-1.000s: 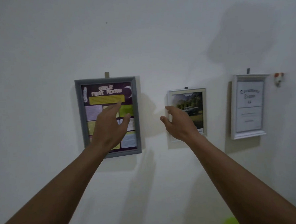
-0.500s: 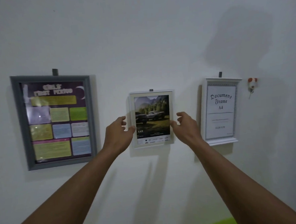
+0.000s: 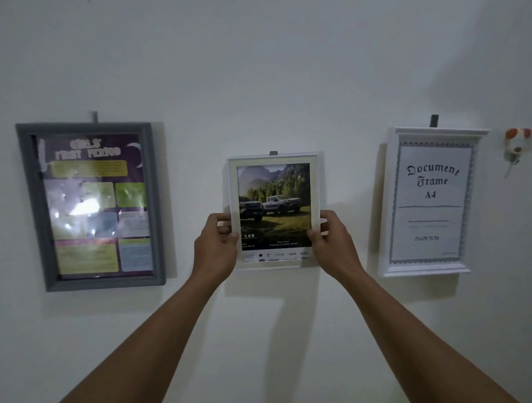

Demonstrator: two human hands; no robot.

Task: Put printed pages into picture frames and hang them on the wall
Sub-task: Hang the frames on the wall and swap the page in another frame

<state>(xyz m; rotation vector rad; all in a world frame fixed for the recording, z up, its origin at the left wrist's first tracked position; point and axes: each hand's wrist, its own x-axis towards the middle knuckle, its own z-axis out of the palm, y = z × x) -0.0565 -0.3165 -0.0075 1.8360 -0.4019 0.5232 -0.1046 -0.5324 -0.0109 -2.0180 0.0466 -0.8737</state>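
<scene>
I have my left hand (image 3: 216, 247) gripping the small frame (image 3: 314, 183) low on its left edge, with the fingers curled round the side and the thumb on the front beside the print (image 3: 273, 198). My right hand (image 3: 333, 244) grips the right edge at about the same height, thumb on the front and fingers wrapped round the side. The small frame sits upright against the wall (image 3: 251, 63), between the other two. Its top edge meets a dark tab (image 3: 273, 153), and I cannot tell whether it hangs from it. The grey frame (image 3: 154, 207) on the left is well apart from my left hand, with a broad strip of plain wall between its right edge and my knuckles. The A4 frame (image 3: 437, 133) on the right is nearer, its left edge close to my right hand but not touching. An orange-and-white ornament (image 3: 517, 142) sits just beyond that frame's right edge. Plain wall stretches above all three frames and also below them, where only my forearms cross it.
</scene>
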